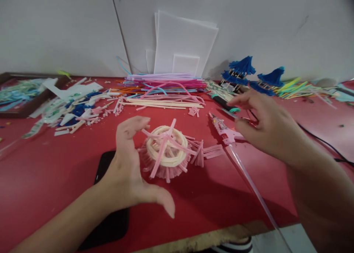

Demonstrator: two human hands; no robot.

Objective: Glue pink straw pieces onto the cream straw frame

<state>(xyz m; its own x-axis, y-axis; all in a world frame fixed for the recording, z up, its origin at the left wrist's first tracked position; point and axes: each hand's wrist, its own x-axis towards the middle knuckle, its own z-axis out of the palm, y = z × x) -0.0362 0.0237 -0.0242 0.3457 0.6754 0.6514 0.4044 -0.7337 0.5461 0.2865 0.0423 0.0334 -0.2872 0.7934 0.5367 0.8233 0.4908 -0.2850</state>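
seemingly a craft workspace: glue gun (pixel 225 131), pipe cleaners (pixel 166 85) and scraps (pixel 80 107) on red tabletop (pixel 210 199).

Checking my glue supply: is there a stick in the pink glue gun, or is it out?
In: a long clear stick runs from the back of the pink glue gun past the near edge of the table.

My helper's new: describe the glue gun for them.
On the red table, look between the round pink craft and the right hand. The glue gun is pink, with a long clear stick trailing, unlike the black-and-teal tool beyond it.
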